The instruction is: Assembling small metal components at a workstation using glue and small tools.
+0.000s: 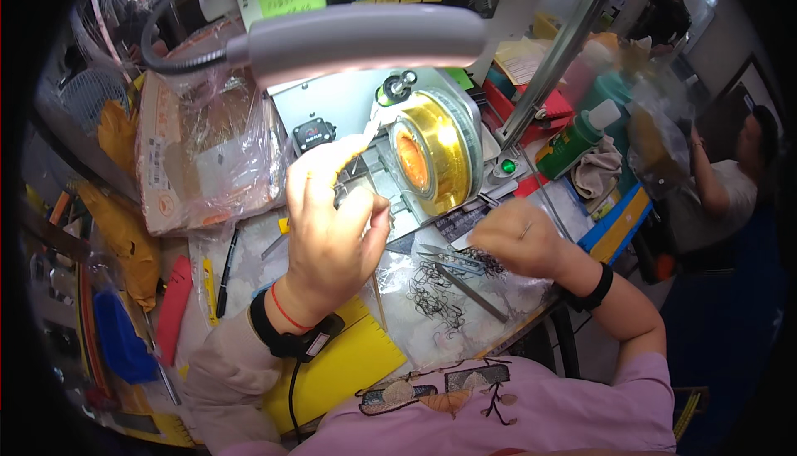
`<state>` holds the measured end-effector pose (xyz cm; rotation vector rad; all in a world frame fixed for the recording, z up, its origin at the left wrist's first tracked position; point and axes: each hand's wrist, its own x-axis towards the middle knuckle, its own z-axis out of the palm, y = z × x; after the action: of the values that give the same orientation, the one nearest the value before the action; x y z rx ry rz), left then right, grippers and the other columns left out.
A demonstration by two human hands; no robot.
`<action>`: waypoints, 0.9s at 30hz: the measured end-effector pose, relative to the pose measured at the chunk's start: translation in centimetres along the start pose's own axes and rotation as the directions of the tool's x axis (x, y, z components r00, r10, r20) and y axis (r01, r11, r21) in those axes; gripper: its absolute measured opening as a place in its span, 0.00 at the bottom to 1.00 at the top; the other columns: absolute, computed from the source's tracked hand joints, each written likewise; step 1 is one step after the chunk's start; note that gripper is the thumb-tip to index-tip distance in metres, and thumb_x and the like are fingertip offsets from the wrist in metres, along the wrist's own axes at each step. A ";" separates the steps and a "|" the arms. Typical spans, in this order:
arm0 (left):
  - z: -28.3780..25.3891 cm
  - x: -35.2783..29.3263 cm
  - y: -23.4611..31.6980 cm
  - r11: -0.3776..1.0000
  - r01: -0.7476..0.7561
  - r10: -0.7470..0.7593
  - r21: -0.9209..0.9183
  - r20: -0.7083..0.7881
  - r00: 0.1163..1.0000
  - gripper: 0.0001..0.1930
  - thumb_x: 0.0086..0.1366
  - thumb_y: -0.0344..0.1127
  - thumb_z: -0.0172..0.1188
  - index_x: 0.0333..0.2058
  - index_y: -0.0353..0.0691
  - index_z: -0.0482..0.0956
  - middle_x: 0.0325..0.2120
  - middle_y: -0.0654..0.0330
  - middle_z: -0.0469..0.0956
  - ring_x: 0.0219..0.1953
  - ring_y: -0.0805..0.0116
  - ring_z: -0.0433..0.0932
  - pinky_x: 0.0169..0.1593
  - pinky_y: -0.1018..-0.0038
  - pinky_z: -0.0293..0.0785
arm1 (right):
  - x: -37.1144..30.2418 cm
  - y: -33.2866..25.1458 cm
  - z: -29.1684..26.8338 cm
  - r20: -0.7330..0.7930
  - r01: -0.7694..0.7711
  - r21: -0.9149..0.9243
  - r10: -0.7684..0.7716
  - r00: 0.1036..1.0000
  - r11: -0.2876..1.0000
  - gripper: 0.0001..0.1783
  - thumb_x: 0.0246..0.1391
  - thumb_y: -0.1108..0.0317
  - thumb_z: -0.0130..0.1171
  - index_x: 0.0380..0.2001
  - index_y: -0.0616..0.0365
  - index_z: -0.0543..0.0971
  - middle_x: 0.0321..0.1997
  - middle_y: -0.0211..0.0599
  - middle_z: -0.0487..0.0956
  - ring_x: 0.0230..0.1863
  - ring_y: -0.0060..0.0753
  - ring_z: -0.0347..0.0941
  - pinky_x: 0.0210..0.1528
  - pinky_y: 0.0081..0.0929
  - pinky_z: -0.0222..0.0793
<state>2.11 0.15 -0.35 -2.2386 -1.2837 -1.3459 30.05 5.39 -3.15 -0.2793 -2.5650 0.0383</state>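
Observation:
My left hand (332,224) reaches to the front of a grey bench machine (290,103). One finger, with a yellowish covering, stretches up toward a black and silver roller (397,87); the other fingers and thumb are curled, and whatever they pinch is hidden. Right of it stands a large reel of clear amber tape (444,157) with an orange core. My right hand (519,238) is closed, knuckles up, over the bench; its contents cannot be made out. Below it lie small scissors or snips (452,258), a grey metal strip (471,292) and a loose heap of thin black wire pieces (438,298).
A lamp (365,41) hangs over the machine. Plastic-wrapped cardboard (207,141) stands left, near a black pen (226,277) and yellow cutter (210,290). A yellow sheet (340,365) lies before me. A green bottle (573,145) and green-lit button (508,166) are right; another person (730,174) sits beyond.

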 end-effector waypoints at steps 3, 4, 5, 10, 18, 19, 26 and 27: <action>0.2 1.8 0.0 0.998 0.008 -0.010 0.058 0.033 0.999 0.07 0.44 0.22 0.65 0.24 0.37 0.76 0.51 0.45 0.69 0.54 0.46 0.66 0.58 0.55 0.60 | 3.2 2.0 -2.8 -0.295 -0.453 0.071 0.452 0.842 0.889 0.11 0.40 0.77 0.58 0.32 0.57 0.79 0.34 0.37 0.75 0.42 0.40 0.72 0.47 0.32 0.66; 0.6 2.1 -0.2 0.997 0.037 -0.040 0.071 0.035 0.999 0.07 0.45 0.23 0.66 0.24 0.37 0.76 0.52 0.44 0.69 0.56 0.45 0.65 0.59 0.54 0.59 | 4.3 3.3 -3.1 -0.201 -0.460 0.206 0.497 0.844 0.864 0.11 0.41 0.77 0.58 0.31 0.59 0.80 0.34 0.37 0.75 0.42 0.39 0.72 0.48 0.31 0.66; 1.1 2.3 -0.3 0.994 0.071 -0.074 0.084 0.037 0.997 0.07 0.46 0.24 0.66 0.24 0.37 0.77 0.53 0.42 0.69 0.58 0.43 0.64 0.61 0.53 0.57 | 5.4 4.6 -3.0 -0.098 -0.467 0.335 0.523 0.847 0.818 0.10 0.41 0.77 0.58 0.31 0.60 0.81 0.34 0.37 0.76 0.43 0.38 0.72 0.48 0.30 0.65; 3.1 3.3 0.2 0.989 0.127 -0.133 0.076 0.082 0.988 0.06 0.46 0.25 0.66 0.24 0.40 0.78 0.56 0.40 0.67 0.63 0.38 0.58 0.65 0.52 0.52 | 7.7 6.7 0.5 0.267 -0.560 0.714 0.575 0.773 0.421 0.19 0.46 0.71 0.67 0.44 0.61 0.80 0.40 0.33 0.83 0.42 0.20 0.74 0.49 0.23 0.69; 3.8 3.2 -0.1 0.983 0.149 -0.154 0.109 0.036 0.987 0.06 0.46 0.27 0.66 0.25 0.39 0.78 0.53 0.40 0.69 0.61 0.40 0.61 0.63 0.53 0.53 | 7.9 6.9 1.9 0.011 -0.462 0.496 0.526 0.850 0.735 0.17 0.40 0.74 0.67 0.38 0.58 0.81 0.34 0.35 0.81 0.37 0.30 0.76 0.45 0.26 0.67; 3.3 3.4 0.3 0.981 0.124 -0.129 0.150 0.021 0.991 0.07 0.48 0.27 0.65 0.27 0.38 0.77 0.50 0.42 0.71 0.59 0.42 0.64 0.62 0.54 0.56 | 7.6 6.3 1.0 -0.002 -0.458 0.491 0.526 0.850 0.741 0.17 0.40 0.74 0.67 0.38 0.58 0.81 0.34 0.35 0.81 0.37 0.30 0.76 0.45 0.26 0.67; 1.4 3.4 5.4 0.629 0.417 -0.291 -0.656 0.298 0.909 0.05 0.65 0.26 0.55 0.39 0.33 0.71 0.27 0.59 0.74 0.24 0.76 0.71 0.29 0.79 0.67 | 4.8 -0.3 -2.7 -0.604 -0.154 -0.290 -0.055 0.795 0.945 0.14 0.36 0.71 0.65 0.32 0.47 0.81 0.31 0.21 0.70 0.34 0.27 0.67 0.41 0.30 0.57; 0.6 3.5 6.6 0.515 0.566 -0.323 -0.644 0.465 0.824 0.06 0.66 0.27 0.55 0.40 0.34 0.71 0.27 0.62 0.74 0.26 0.79 0.71 0.31 0.81 0.68 | 4.5 -1.2 -2.8 -0.566 -0.078 -0.319 -0.124 0.815 0.944 0.14 0.36 0.70 0.66 0.32 0.46 0.81 0.33 0.20 0.69 0.34 0.27 0.67 0.40 0.31 0.57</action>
<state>8.25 -1.46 3.60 -2.8525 -1.7281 -2.1573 27.59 5.08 1.69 -0.3252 -1.9443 -0.4303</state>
